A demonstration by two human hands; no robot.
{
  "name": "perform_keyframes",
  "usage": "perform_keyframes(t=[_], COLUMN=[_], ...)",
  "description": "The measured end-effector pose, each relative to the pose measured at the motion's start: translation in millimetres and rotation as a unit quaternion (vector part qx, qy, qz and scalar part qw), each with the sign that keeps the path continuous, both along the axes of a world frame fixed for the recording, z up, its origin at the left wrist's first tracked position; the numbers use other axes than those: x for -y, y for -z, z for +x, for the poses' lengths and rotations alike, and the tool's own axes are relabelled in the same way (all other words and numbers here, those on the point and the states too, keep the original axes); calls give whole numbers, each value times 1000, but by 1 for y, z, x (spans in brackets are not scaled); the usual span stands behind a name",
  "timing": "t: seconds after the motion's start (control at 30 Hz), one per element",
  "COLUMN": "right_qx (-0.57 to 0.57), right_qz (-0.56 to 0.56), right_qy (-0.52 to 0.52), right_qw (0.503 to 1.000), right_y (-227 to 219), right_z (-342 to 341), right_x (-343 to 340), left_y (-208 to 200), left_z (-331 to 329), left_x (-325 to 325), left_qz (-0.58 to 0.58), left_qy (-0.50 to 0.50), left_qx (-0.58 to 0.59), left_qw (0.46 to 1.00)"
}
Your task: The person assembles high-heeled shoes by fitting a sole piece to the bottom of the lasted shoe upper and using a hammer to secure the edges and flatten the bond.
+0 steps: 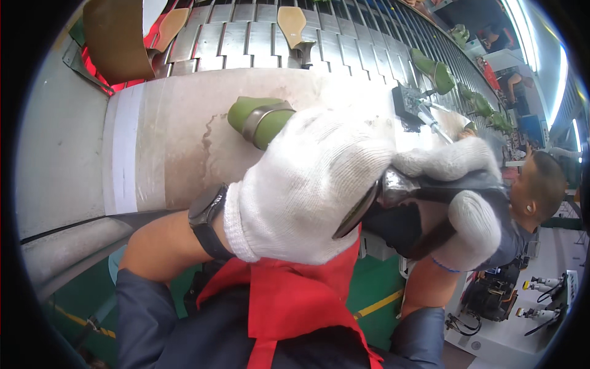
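Observation:
My left hand (313,178), in a white knit glove, is closed over a green shoe last (263,120) with a grey strap across it. The toe end shows past the glove, above the pale worktop (184,147). A dark curved rim (355,215) shows at the glove's other edge; whether it belongs to the same shoe is hidden. My right hand (473,215), also gloved, is wrapped round the dark handle of a hammer-like tool (396,187). Its shiny metal head is close beside the left glove.
Beyond the worktop runs a metal slat conveyor (252,40) with a tan insole piece (291,24) and several strapped green lasts (433,71). A black fixture with metal rods (409,107) stands on the bench. A co-worker (538,190) is close on the right. A brown panel (117,40) is at far left.

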State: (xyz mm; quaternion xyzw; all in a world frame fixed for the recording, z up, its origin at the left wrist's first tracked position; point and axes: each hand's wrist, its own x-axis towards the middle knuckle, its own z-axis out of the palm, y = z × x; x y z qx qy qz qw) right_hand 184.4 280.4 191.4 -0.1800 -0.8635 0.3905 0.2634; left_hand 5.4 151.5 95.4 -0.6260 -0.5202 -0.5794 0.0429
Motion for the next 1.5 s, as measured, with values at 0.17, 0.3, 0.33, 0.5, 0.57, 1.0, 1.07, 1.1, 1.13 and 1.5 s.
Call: perform_keyframes(t=[0.17, 0.3, 0.33, 0.5, 0.57, 1.0, 1.07, 1.1, 1.13, 1.5], right_qx=[-18, -47, -60, -25, -106, 48, -35, -35, -32, 1], right_qz=[-35, 14, -8, -147, -262, -107, -126, -131, -131, -263], right_qy=[-126, -275, -303, -207, -240, -51, -49, -66, -62, -131], right_qw=[991, 960, 951, 967, 929, 992, 990, 989, 989, 956], right_y=[-22, -6, 0, 17, 46, 128, 127, 122, 122, 93], right_z=[-10, -9, -12, 20, 22, 103, 105, 110, 112, 91], right_x=[-1, -7, -7, 16, 25, 74, 75, 71, 73, 29], left_y=[-13, -17, -15, 8, 30, 131, 131, 131, 130, 128], left_z=[-10, -18, -19, -11, 1, 59, 57, 58, 59, 72], left_x=[-3, -5, -3, 8, 21, 23, 21, 21, 20, 19], left_qz=[-22, -40, -46, 8, 18, -5, -4, -3, -3, -28], left_qy=[-13, -20, -28, -61, -133, -196, -196, -194, -191, -177], left_qx=[6, 12, 10, -22, -91, -198, -210, -207, -204, -183], left_qw=[1000, 999, 999, 998, 987, 961, 958, 959, 960, 967])
